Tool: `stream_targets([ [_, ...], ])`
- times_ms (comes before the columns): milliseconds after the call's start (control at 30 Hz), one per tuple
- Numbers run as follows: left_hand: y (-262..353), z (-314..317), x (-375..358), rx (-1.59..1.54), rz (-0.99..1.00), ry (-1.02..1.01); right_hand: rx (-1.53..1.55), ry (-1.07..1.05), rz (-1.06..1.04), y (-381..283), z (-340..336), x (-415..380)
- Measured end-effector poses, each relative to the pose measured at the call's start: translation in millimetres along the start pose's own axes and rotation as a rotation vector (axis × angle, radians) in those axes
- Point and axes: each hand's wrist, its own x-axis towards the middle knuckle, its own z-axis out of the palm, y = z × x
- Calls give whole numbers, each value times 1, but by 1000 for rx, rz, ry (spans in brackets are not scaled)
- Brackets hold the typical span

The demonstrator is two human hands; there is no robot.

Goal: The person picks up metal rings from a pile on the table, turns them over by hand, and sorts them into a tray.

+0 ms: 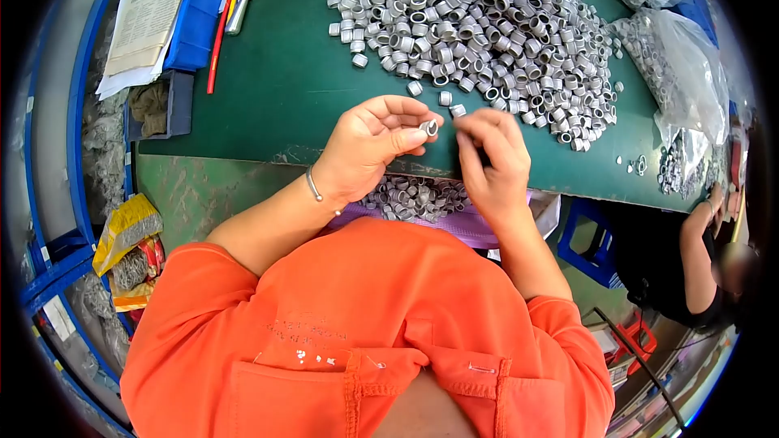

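My left hand (pixel 373 142) pinches a small grey metal ring (pixel 430 126) between thumb and fingertips, just over the table's front edge. My right hand (pixel 493 158) is a short way to its right, fingers curled and their tips blurred; whether anything is in them cannot be made out. Close by those fingertips is a loose ring (pixel 458 110), and another ring (pixel 445 98) lies slightly behind. Beyond both hands spreads a large heap of metal rings (pixel 479 24) on the green table (pixel 268 73). Below my hands, more rings (pixel 415 197) sit in purple material (pixel 471 225) at my lap.
Clear plastic bags of parts (pixel 682 65) stand at the right, near small loose pieces (pixel 673 170). Pens (pixel 219 45) and a blue bin (pixel 195 24) with newspaper (pixel 150 16) are at left, by blue shelving (pixel 77 113). A co-worker's arm (pixel 698 251) reaches in at far right, beside a blue stool (pixel 588 247).
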Motion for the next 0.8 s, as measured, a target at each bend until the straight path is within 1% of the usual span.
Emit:
stream_targets([
  [33,1,0,-1,-4,-3,-4,-119,27,35,-3,4,6],
  [100,2,2,-2,24,9,-27,-256,15,-9,3,10,10],
  [133,3,3,-2,7,6,-34,-253,14,-11,5,9,10],
  [233,2,1,-3,-29,7,-49,-34,-58,88,5,2,9],
  [267,2,0,-4,-38,-9,-41,-33,-61,89,4,2,7],
  [333,1,0,-5,-50,-29,-32,413,9,305,4,1,1],
  [367,0,0,-4,-69,-25,-43,411,9,308,3,1,-1],
  [433,0,0,-3,-89,-20,-54,554,32,265,1,1,-3],
  [533,1,-2,-3,-108,-34,-57,542,8,241,0,-1,-5],
  [600,2,-3,-2,-277,-83,-95,542,-1,234,-1,-2,-5],
  [667,3,-4,-2,-287,-100,-93,646,-9,266,-3,-1,-5],
  [800,6,-1,-4,-275,-150,-78,700,-23,327,-6,-2,-5],
])
